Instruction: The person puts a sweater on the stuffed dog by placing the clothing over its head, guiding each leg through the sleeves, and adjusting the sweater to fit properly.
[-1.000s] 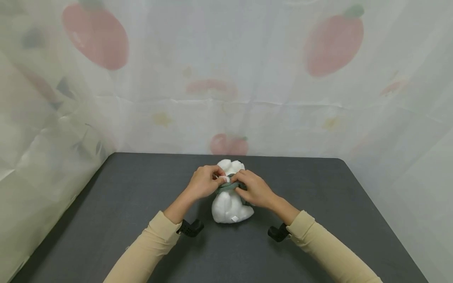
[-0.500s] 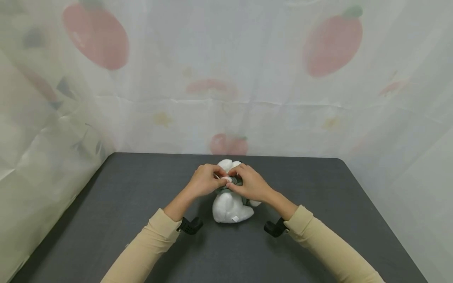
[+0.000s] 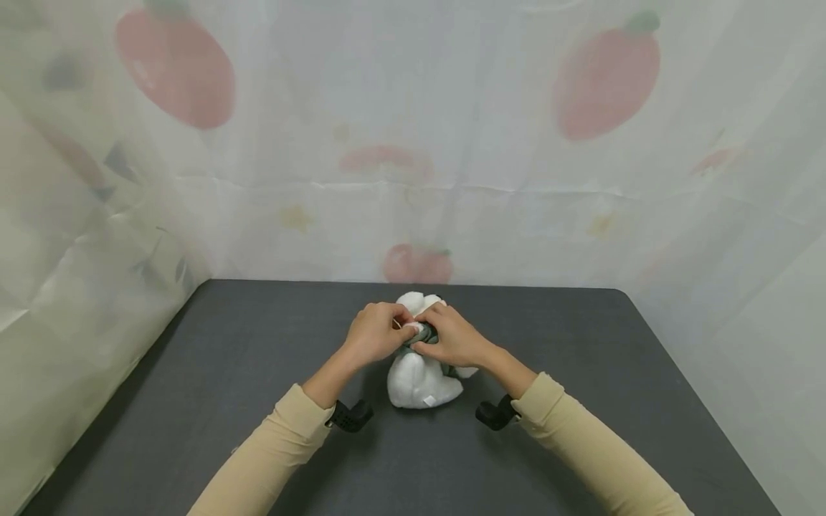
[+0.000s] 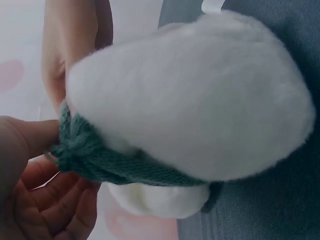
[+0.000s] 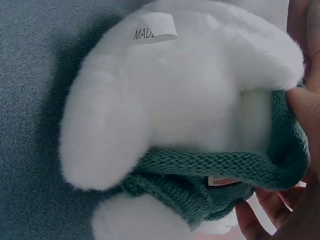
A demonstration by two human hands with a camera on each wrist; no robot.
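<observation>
The white plush toy (image 3: 422, 376) sits mid-surface (image 3: 193, 401) while the left hand (image 3: 373, 334) and right hand (image 3: 452, 337) curl their fingers (image 3: 413, 349) onto its green knitted scarf (image 5: 210, 177), likely steadying it there.

A white plush toy (image 3: 422, 376) sits on the dark surface (image 3: 226, 373). The left hand (image 3: 372, 334) and right hand (image 3: 454, 338) both pinch its green knitted garment (image 3: 422, 338) near the top.

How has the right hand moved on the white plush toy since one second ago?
Yes. The right hand has shifted slightly left and away from the person, toward the left hand, while the white plush toy kept its place on the grey table.
</observation>
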